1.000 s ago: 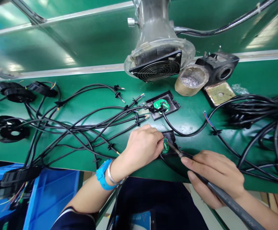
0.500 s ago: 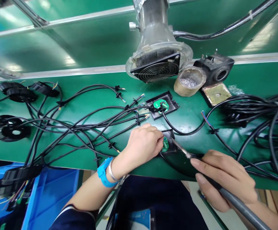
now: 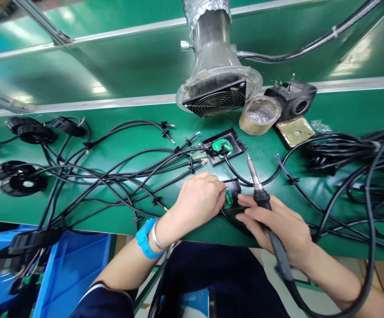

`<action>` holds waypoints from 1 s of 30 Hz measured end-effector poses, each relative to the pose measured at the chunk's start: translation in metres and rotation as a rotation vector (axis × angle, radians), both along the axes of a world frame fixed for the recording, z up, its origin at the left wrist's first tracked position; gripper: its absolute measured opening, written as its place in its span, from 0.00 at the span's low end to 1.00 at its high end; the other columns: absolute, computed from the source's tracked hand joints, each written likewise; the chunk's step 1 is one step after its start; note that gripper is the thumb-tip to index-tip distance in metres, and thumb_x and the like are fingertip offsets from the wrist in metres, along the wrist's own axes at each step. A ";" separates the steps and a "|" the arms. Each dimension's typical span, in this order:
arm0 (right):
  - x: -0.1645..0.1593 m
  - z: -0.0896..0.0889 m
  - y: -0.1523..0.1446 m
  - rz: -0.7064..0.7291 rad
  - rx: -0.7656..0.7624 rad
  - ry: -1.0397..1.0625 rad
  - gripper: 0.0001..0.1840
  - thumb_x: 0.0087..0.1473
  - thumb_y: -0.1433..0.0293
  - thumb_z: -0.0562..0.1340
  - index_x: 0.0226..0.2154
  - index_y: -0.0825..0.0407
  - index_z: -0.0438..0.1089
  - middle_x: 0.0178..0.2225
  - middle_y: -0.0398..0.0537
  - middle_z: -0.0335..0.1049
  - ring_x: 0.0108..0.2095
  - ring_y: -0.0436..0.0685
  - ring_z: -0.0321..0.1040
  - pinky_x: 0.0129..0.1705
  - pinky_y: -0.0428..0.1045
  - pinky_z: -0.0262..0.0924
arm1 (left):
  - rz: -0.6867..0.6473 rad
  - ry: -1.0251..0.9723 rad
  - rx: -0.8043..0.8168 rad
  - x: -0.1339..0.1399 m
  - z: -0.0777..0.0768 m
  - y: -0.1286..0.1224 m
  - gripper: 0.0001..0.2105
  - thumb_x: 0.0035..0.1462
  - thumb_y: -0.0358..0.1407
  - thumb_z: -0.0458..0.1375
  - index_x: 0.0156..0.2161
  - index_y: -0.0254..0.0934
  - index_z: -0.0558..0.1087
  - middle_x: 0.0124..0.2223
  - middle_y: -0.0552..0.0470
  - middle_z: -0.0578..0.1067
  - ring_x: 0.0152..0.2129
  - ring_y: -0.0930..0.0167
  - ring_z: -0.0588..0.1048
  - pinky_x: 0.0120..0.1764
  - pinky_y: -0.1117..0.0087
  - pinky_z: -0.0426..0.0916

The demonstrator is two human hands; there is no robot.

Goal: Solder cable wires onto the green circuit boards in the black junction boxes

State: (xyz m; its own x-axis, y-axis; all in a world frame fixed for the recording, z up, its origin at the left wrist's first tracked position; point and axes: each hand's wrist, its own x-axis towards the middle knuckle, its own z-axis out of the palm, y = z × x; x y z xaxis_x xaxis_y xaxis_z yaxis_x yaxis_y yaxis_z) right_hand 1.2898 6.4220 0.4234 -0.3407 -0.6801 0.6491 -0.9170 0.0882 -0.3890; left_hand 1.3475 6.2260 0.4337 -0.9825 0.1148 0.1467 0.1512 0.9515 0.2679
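Observation:
My right hand (image 3: 278,225) grips a soldering iron (image 3: 261,196), its metal tip pointing up and away from me. The fingertips of that hand reach the right edge of a small black housing (image 3: 235,187). Inside this housing lies a green circuit board (image 3: 228,201). My left hand (image 3: 200,198) is closed at the board's left side, fingers pinched together; what they pinch is hidden behind them. Farther back, a second black housing (image 3: 236,152) holds another green circuit board (image 3: 219,145) with black cables running to it.
Black cables (image 3: 112,174) with bared wire ends spread across the left, joined to round black parts (image 3: 23,183). A fume extractor fan (image 3: 216,99) hangs at the back, beside a cup (image 3: 260,117) of silvery bits and a sponge tray (image 3: 294,131). Coiled cables (image 3: 337,154) lie right; blue bins (image 3: 73,269) stand lower left.
The soldering iron has swung from pointing at the near board to pointing upward, away from it. My right hand has moved left to the housing's edge. My left hand stays in place.

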 end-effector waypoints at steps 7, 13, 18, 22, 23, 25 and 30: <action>0.000 -0.011 0.002 -0.018 0.091 -0.024 0.18 0.51 0.79 0.64 0.44 0.54 0.62 0.48 0.56 0.71 0.49 0.55 0.70 0.47 0.51 0.70 | -0.053 -0.118 0.130 0.006 0.015 0.000 0.10 0.61 0.36 0.52 0.40 0.37 0.75 0.34 0.51 0.72 0.32 0.69 0.67 0.38 0.67 0.64; 0.001 -0.014 0.004 -0.116 0.147 0.049 0.18 0.51 0.75 0.66 0.44 0.55 0.64 0.48 0.54 0.71 0.39 0.51 0.71 0.36 0.49 0.66 | -0.103 -0.168 0.113 0.006 0.018 -0.004 0.13 0.63 0.34 0.49 0.35 0.35 0.75 0.32 0.50 0.70 0.32 0.69 0.66 0.38 0.66 0.64; 0.001 -0.016 0.003 -0.108 0.151 0.032 0.17 0.52 0.76 0.65 0.44 0.55 0.64 0.49 0.52 0.71 0.38 0.49 0.69 0.39 0.48 0.65 | -0.090 -0.077 0.189 0.017 0.011 -0.006 0.12 0.63 0.34 0.51 0.45 0.36 0.74 0.36 0.50 0.74 0.35 0.69 0.69 0.41 0.68 0.66; 0.002 -0.016 0.002 -0.140 0.144 0.010 0.16 0.52 0.74 0.65 0.43 0.54 0.65 0.46 0.48 0.73 0.32 0.46 0.67 0.37 0.46 0.64 | 0.020 0.143 0.167 0.022 0.002 0.001 0.10 0.62 0.32 0.53 0.46 0.35 0.74 0.35 0.51 0.77 0.32 0.71 0.71 0.38 0.69 0.67; 0.003 -0.016 0.002 -0.147 0.153 0.010 0.15 0.52 0.74 0.65 0.43 0.53 0.65 0.45 0.47 0.73 0.29 0.45 0.66 0.36 0.45 0.64 | 0.024 0.151 0.145 0.022 0.001 0.003 0.09 0.61 0.32 0.53 0.43 0.35 0.74 0.34 0.51 0.77 0.31 0.71 0.71 0.37 0.70 0.67; 0.003 -0.015 0.001 -0.150 0.162 0.016 0.14 0.52 0.74 0.65 0.42 0.52 0.65 0.45 0.46 0.74 0.26 0.45 0.63 0.34 0.46 0.63 | -0.012 0.094 0.068 0.018 0.003 0.006 0.08 0.60 0.30 0.53 0.38 0.36 0.76 0.31 0.52 0.75 0.29 0.70 0.70 0.34 0.69 0.67; 0.003 -0.013 0.001 -0.118 0.088 0.030 0.17 0.51 0.76 0.65 0.43 0.54 0.63 0.42 0.47 0.75 0.26 0.46 0.65 0.33 0.46 0.63 | -0.106 -0.121 -0.105 0.006 0.017 0.007 0.11 0.57 0.26 0.50 0.33 0.36 0.75 0.29 0.50 0.70 0.28 0.68 0.68 0.31 0.68 0.64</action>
State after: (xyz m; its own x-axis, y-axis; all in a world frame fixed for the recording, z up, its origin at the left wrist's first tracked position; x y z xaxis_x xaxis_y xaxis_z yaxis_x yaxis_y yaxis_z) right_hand 1.2931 6.4227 0.4101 -0.4030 -0.6911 0.6000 -0.9094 0.2289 -0.3473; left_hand 1.3531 6.2334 0.4503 -0.9738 0.2271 0.0104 0.2249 0.9557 0.1898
